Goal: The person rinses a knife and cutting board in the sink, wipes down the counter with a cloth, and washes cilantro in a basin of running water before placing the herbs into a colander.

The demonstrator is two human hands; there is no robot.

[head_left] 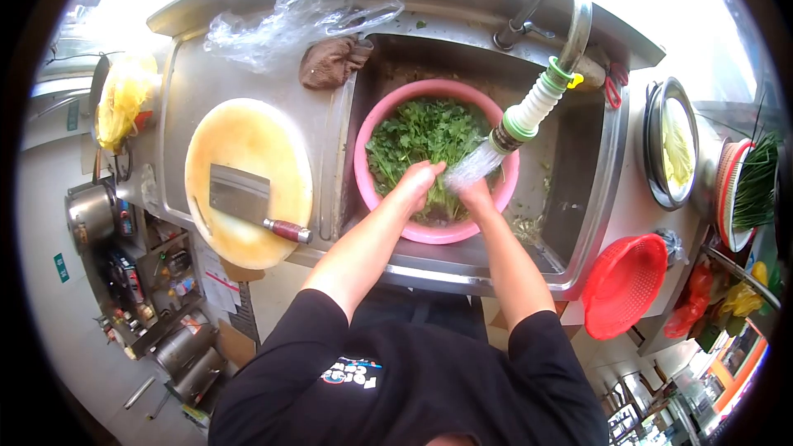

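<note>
A pink basin (361, 167) stands in the metal sink, filled with leafy green herbs (425, 134). My left hand (420, 182) is closed around the stems at the near side of the bunch. Beside it, my right hand (473, 192) is at the stems too, under the running water; spray and the hand's angle hide its fingers. Water pours from the white and green faucet nozzle (533, 111) over the stems and my right hand. The leaves spread toward the far side of the basin.
Left of the sink, a cleaver (239, 192) lies on a round cutting board (248, 132). Behind are a plastic bag (289, 21) and a brown cloth (328, 64). At the right are a red colander (625, 285), a bowl with pale leaves (679, 149) and a basket of long greens (753, 186).
</note>
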